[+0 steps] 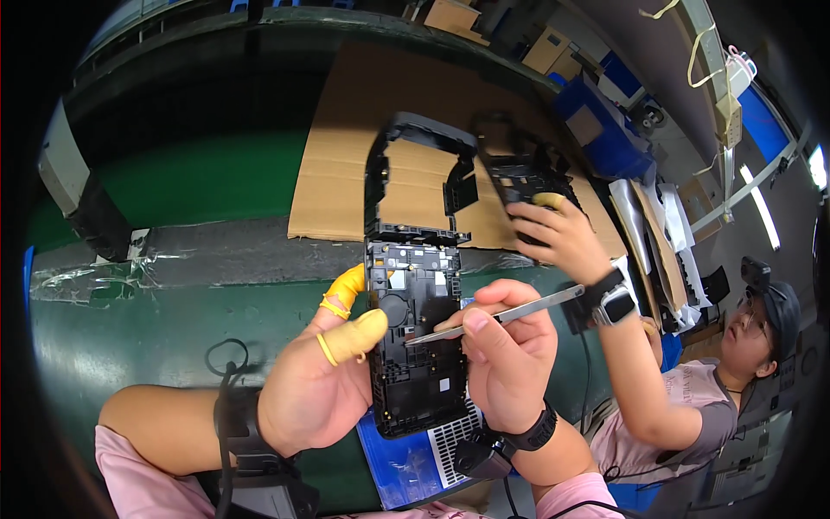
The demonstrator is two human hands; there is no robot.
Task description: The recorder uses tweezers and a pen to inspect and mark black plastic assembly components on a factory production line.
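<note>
Left hand (307,394) grips black frame (417,285); right hand (510,359) — tweezers (497,317) touching it.

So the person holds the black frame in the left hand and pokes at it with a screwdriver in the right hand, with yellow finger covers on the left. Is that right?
Not quite. The head view shows the right hand holding metal tweezers, not a screwdriver, their tips on the black frame. The rest stands: the left hand holds the frame and wears yellow finger covers.

A flat brown cardboard sheet (363,164) lies on the table. Brown cardboard boxes (545,48) stand at the far edge, beside a blue box (605,130).
</note>
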